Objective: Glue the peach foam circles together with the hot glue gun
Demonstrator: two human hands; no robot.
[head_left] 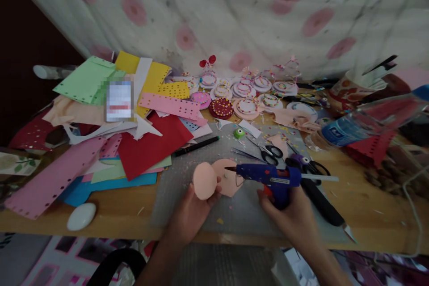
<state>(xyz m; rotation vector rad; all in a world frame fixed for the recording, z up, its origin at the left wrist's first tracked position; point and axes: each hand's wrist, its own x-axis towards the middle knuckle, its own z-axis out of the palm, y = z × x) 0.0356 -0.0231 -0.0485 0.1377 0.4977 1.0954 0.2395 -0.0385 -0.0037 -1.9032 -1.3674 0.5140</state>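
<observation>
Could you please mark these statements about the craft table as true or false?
1. The right hand grips a blue glue gun. True.
2. The left hand holds a green paper square. False: it holds a peach foam circle.
3. The glue gun's nozzle points toward the person's left. True.
4. The scissors are in the left hand. False: they lie on the grey mat, beyond the glue gun.
5. A black marker lies beside the red sheet. True.
</observation>
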